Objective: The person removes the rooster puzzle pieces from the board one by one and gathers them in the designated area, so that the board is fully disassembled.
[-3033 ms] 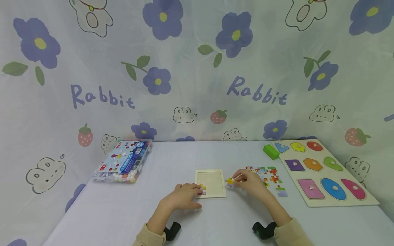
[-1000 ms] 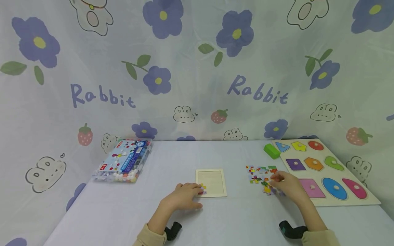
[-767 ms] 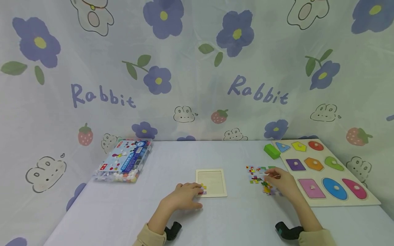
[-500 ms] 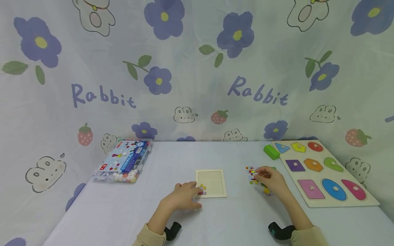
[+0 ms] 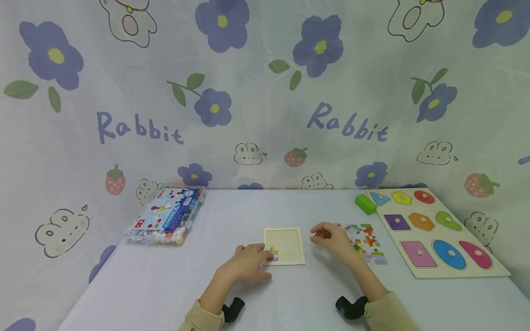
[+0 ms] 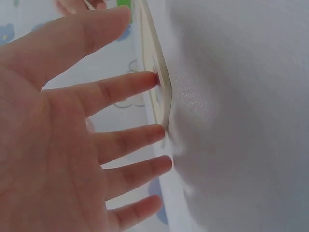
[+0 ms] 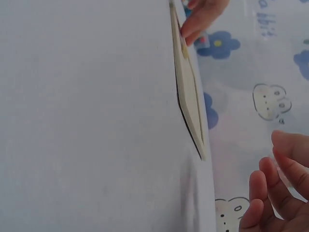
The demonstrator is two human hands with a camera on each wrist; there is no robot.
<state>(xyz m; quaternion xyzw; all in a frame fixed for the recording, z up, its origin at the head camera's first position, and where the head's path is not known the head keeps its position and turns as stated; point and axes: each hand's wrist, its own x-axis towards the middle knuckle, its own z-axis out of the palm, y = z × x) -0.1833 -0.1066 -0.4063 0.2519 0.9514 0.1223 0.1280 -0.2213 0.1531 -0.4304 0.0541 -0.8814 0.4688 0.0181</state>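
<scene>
My left hand (image 5: 248, 264) lies at the left edge of a shallow wooden puzzle tray (image 5: 302, 248), fingers spread and fairly straight. Its index fingertip touches a joined bit of jigsaw (image 5: 273, 252) in the tray's near left corner. My right hand (image 5: 333, 238) is raised between the tray and the loose jigsaw pieces (image 5: 368, 239), with thumb and index finger pinched together. A thin pale edge of a puzzle piece (image 6: 89, 5) shows between those fingers in the left wrist view; its picture side is hidden. In the right wrist view, the right hand (image 7: 285, 183) is beside the tray (image 7: 188, 92).
A wooden shape board (image 5: 422, 250) with knobbed coloured shapes lies at the right, a green block (image 5: 365, 204) at its far left corner. At the far left is a clear plastic box (image 5: 167, 216) of coloured beads. A patterned curtain (image 5: 265, 115) hangs behind the white table.
My right hand went from beside the tray to the loose pieces, then came back left with a puzzle piece pinched. The left hand stayed at the tray's corner.
</scene>
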